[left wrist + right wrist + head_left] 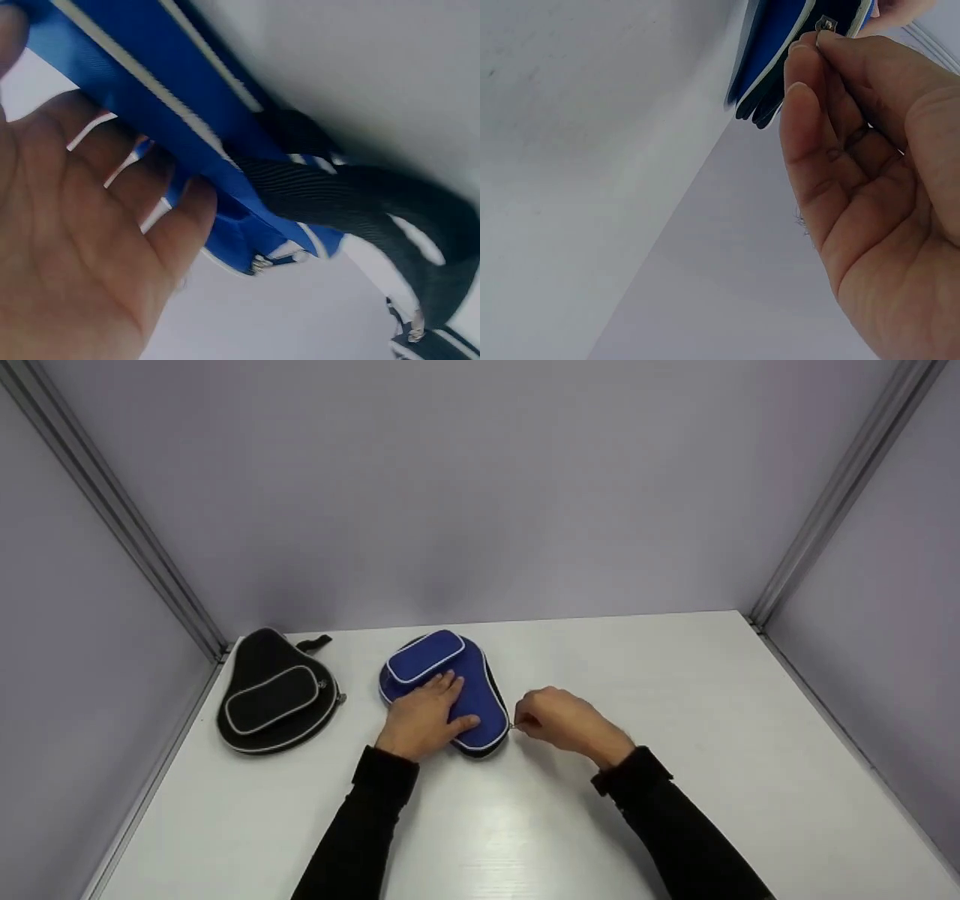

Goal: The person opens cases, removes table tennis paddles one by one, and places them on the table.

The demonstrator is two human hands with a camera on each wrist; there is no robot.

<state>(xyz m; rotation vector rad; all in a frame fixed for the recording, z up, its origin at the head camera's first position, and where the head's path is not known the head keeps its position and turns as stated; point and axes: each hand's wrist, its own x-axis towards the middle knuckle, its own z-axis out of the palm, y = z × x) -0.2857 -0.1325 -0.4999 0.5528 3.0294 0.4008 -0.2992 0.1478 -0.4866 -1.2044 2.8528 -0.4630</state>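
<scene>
A blue table tennis paddle case (480, 690) with white piping lies on the white table, its small raised pocket (426, 656) toward the back left. My left hand (426, 718) rests flat on the case's top with fingers spread. At the case's right edge, my right hand (562, 721) pinches the zipper pull between thumb and fingertips. In the right wrist view the metal zipper slider (826, 24) shows right at those fingertips. A black strap (360, 196) hangs off the case in the left wrist view, near a zipper pull (262, 262) on the pocket.
A black paddle case (277, 697) of the same shape, with a pocket and a short strap (314, 643), lies to the left. Grey panels (480, 495) stand behind and at both sides of the white table (675, 682), joined by metal corner posts.
</scene>
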